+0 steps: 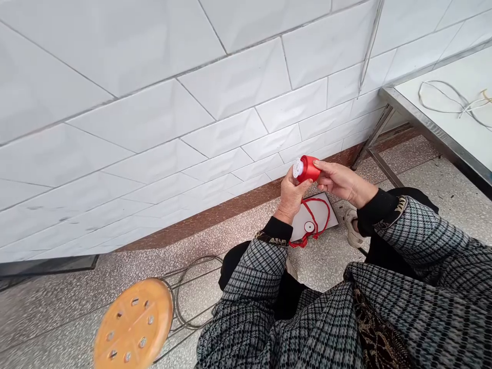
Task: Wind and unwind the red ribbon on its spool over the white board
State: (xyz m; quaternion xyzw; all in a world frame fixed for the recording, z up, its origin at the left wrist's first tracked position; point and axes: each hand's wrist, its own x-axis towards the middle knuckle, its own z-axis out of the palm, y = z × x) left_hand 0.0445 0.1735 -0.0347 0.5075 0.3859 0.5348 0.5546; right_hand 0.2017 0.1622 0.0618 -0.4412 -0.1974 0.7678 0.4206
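Note:
A spool of red ribbon with a white end disc is held up between both hands, over the floor near the tiled wall. My left hand is closed around its lower left side, next to the white disc. On the right, my right hand pinches the red ribbon at the spool's edge with the thumb on top. Below the hands, a flat white board or box lies on the floor. Red ribbon or cord loops across it, and a small white disc with a dark centre rests there.
A stool with an orange round seat lies on its side at the lower left, its metal legs pointing right. To the right stands a metal-edged table with pale cords on it. White wall tiles rise ahead.

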